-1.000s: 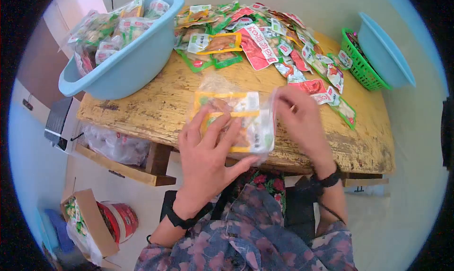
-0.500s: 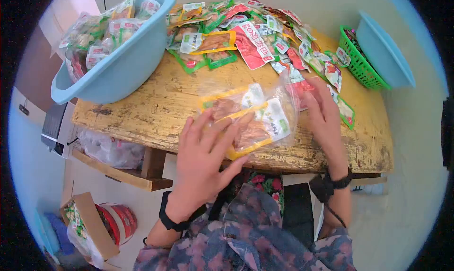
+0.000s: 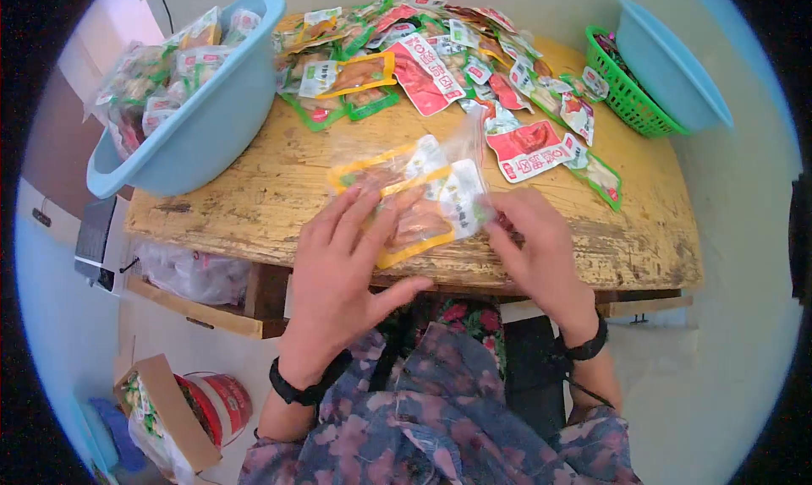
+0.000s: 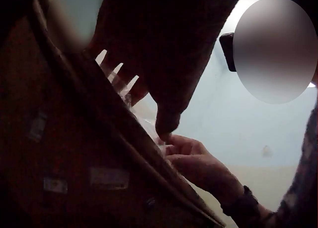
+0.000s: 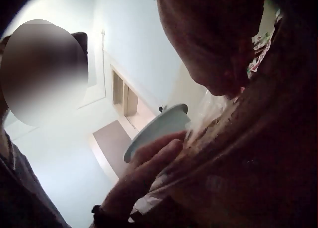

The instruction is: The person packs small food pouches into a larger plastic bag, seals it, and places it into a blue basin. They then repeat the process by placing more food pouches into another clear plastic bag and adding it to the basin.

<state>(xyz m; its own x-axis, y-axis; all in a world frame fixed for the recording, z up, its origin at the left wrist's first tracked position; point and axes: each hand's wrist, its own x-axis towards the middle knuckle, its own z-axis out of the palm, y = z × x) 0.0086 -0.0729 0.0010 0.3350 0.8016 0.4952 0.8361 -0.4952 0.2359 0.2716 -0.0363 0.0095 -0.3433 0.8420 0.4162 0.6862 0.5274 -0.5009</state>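
A clear plastic zip bag (image 3: 467,145) lies near the table's front edge with two yellow-edged food packets (image 3: 427,219) inside, one overlapping the other. My left hand (image 3: 332,261) rests on the bag's left part, its fingers spread and nearly straight over the packets and the thumb out to the side. At the bag's right edge, my right hand (image 3: 541,252) pinches the plastic between thumb and curled fingers. Both wrist views are dark; the left one shows the right hand (image 4: 198,161) close to the left thumb, low over the tabletop.
On the worn wooden table (image 3: 228,206), a blue basin (image 3: 216,126) full of packets stands at left. A heap of mixed packets (image 3: 427,71) covers the back. A green basket (image 3: 634,96) and another blue basin (image 3: 677,71) stand at right. An open drawer (image 3: 203,312) juts out below.
The bag turned slightly counter-clockwise, its right side swinging upward. My right hand let go of its upper right edge, moved away, then came back lower on that edge. My left hand stayed on it.
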